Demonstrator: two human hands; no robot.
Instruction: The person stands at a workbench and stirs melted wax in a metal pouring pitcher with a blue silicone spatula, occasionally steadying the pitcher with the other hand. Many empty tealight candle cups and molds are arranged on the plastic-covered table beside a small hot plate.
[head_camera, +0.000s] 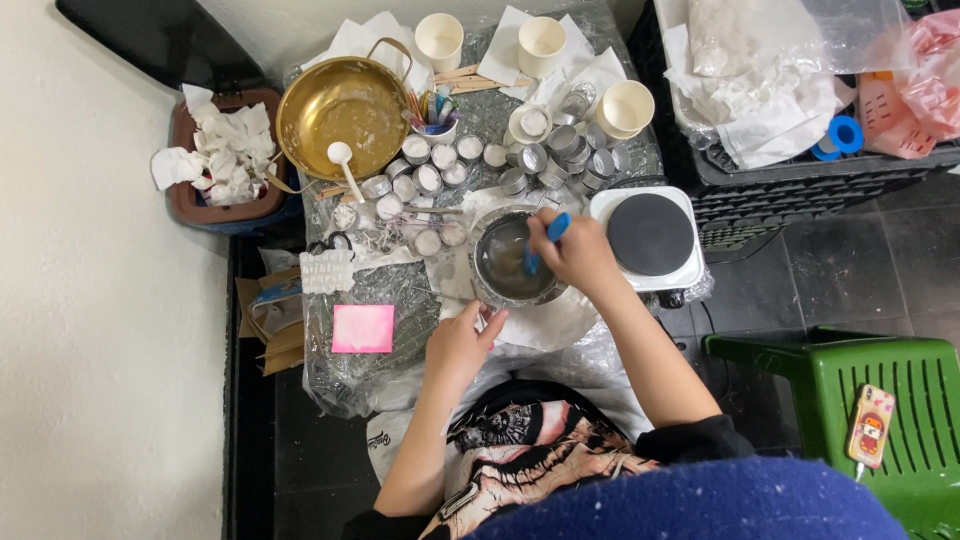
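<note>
My right hand (578, 252) grips a blue-handled tool (548, 238) whose end dips into a small steel pot (495, 268) of dark liquid in the middle of the low table. At the pot's near rim rests my left hand (458, 345), fingers curled against the edge. The table is wrapped in crinkled clear plastic (390, 290). Several small round metal cups (430, 180), some filled with white wax, cluster behind the pot.
A brass pan (340, 105) with a white spoon sits back left. White paper cups (625, 105) stand at the back. A single electric hotplate (650, 235) is right of the pot. A pink note pad (362, 328), a bin of tissues (225, 150) and a green stool (890, 410) holding a phone surround the table.
</note>
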